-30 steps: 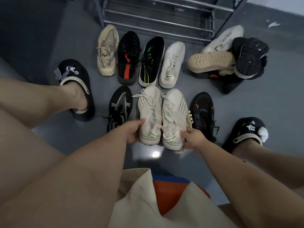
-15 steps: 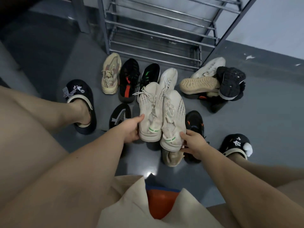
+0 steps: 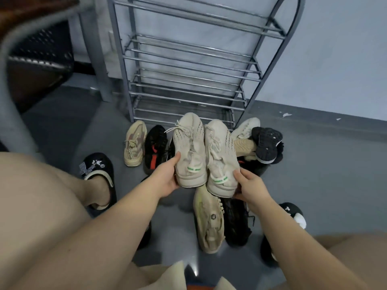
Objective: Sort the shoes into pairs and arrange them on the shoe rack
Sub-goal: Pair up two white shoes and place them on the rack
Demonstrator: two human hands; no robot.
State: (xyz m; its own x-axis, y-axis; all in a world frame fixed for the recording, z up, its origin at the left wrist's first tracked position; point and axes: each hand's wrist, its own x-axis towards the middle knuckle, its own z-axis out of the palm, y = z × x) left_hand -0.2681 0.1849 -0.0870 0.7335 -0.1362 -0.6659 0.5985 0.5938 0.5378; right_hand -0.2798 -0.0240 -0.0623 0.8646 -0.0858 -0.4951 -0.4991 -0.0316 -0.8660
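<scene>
My left hand (image 3: 165, 178) grips the heel of a white knit sneaker (image 3: 189, 149) with a green heel stripe. My right hand (image 3: 248, 185) grips the heel of its matching white sneaker (image 3: 219, 155). Both shoes are held side by side in the air, toes pointing at the grey metal shoe rack (image 3: 188, 80), whose shelves hold nothing. On the floor lie a beige sneaker (image 3: 135, 143), a black sneaker with a red stripe (image 3: 155, 149), a cream shoe (image 3: 209, 222) and a black shoe (image 3: 235, 222).
A heap of shoes (image 3: 266, 145), one black sole up, lies right of the rack's foot. My feet wear black slippers, the left slipper (image 3: 98, 170) and the right slipper (image 3: 291, 214). A dark chair (image 3: 39, 59) stands at the left. A grey wall backs the rack.
Both hands have lifted the white pair off the floor and carried it forward toward the rack. The view has tilted up, showing the rack's shelves.
</scene>
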